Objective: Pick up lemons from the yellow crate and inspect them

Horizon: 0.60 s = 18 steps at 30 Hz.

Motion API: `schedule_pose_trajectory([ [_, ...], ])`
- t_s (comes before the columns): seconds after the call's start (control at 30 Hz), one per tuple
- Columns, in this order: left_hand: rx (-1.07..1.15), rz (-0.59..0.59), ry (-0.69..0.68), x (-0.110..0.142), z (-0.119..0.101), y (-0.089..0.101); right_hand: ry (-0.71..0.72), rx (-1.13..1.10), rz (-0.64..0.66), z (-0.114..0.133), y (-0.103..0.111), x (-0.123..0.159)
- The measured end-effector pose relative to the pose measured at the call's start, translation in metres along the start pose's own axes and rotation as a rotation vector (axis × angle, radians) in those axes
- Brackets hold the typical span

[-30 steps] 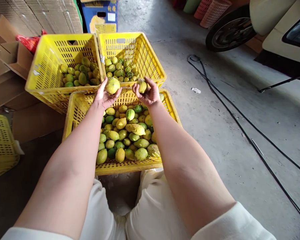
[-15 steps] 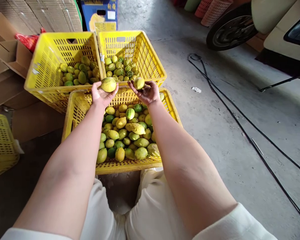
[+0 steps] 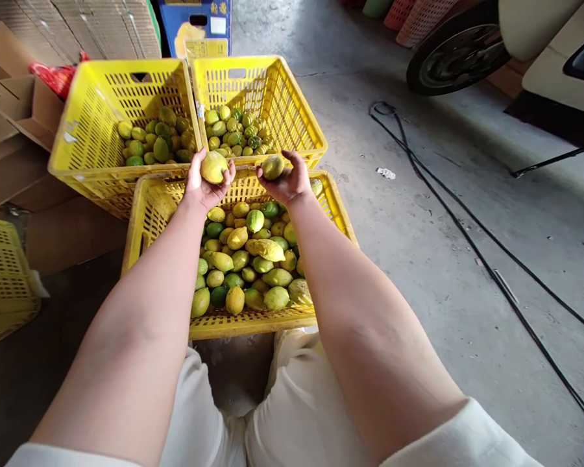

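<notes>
Fruit-packing garage: yellow crates [image 3: 102, 97], cartons [image 3: 10, 123], tyre [image 3: 455, 55]

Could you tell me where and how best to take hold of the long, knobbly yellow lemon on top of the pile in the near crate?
Grip the long lemon across its narrow middle, from above. It lies flat atop the pile in the near crate, its top bare, with fruit crowding its sides and ends.

The near crate [image 3: 146, 214] is sitting on the floor [image 3: 442, 246] before the person's knees, lemons [image 3: 248, 259] lying in it. Two more crates are standing side by side behind it, the left crate [image 3: 92, 110] beside cardboard boxes [image 3: 14, 130], the right crate [image 3: 292, 110] left of a cable [image 3: 467, 227].
</notes>
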<state>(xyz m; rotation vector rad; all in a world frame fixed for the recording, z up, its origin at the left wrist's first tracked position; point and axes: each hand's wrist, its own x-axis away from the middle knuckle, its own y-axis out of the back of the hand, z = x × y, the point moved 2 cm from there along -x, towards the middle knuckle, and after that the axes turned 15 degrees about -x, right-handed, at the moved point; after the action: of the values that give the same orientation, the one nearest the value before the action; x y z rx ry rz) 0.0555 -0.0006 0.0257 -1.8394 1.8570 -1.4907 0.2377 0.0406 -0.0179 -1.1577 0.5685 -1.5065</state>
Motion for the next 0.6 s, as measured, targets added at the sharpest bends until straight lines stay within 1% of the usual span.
schedule_pose_trajectory([
  [0.1,0.011,0.025,-0.031,0.0033,-0.0012,-0.0005,-0.012,-0.115,-0.056,0.0009,-0.0016,0.0030],
  [0.2,0.002,0.045,-0.060,0.0052,-0.0028,0.0012,0.006,-0.173,-0.052,0.0022,-0.0034,0.0053],
  [0.27,-0.009,0.038,-0.075,0.0048,-0.0029,0.0029,0.030,-0.146,-0.033,0.0024,-0.0035,0.0062],
  [0.37,-0.023,0.036,-0.088,0.0031,-0.0017,0.0028,0.044,-0.034,-0.036,0.0014,-0.0012,0.0065],
  [0.43,-0.021,0.035,-0.084,0.0022,-0.0011,0.0007,0.012,0.018,-0.030,0.0000,-0.0005,0.0062],
  [0.5,-0.011,0.021,-0.064,0.0023,-0.0013,-0.0018,-0.030,0.037,0.005,-0.0015,-0.0019,0.0060],
  [0.6,-0.001,0.015,-0.001,0.0038,-0.0021,-0.0034,-0.061,0.044,0.041,-0.0031,-0.0065,0.0066],
])
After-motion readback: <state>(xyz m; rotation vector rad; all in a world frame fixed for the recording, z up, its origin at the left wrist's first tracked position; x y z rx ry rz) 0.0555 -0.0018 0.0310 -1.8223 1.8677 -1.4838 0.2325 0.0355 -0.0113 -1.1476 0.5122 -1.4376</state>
